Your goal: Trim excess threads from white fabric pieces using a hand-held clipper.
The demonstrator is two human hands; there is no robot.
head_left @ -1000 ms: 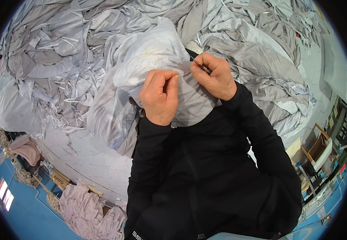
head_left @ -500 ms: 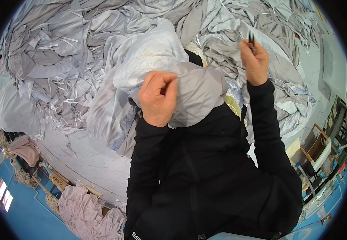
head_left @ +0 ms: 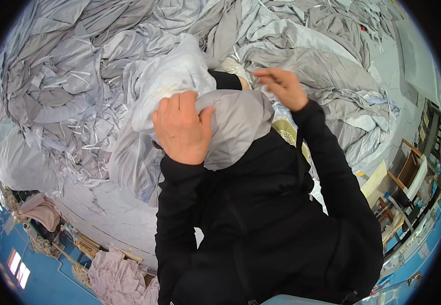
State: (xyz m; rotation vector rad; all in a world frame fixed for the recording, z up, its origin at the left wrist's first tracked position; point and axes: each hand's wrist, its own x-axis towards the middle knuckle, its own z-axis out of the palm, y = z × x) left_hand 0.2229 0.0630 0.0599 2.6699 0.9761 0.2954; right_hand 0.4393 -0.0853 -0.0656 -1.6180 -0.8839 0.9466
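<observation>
Grey cloth [head_left: 233, 122] lies bunched across my lap, with a paler, whitish part [head_left: 172, 71] spread beyond it to the left. My left hand [head_left: 182, 127] rests flat on this cloth, back upward, fingers stretched forward and thumb held apart. To the right of the lap, my right hand [head_left: 284, 87] hovers over the cloth near a patterned light sock [head_left: 233, 67]. Its fingers point left and are smeared by motion. I cannot see whether the small dark thread snips are still in that hand.
Heaps of grey and pale-blue cloth [head_left: 63, 86] with white ties surround me in front and on both sides. A stuffed pale bundle [head_left: 25, 157] sits at the left. Pinkish cloth [head_left: 116, 274] lies lower left. Wooden furniture [head_left: 408, 168] stands at the right.
My right hand has come down and left from its raised place, where it held dark thread snips, which no longer show. My left hand has gone from a closed grip to lying spread on the cloth.
</observation>
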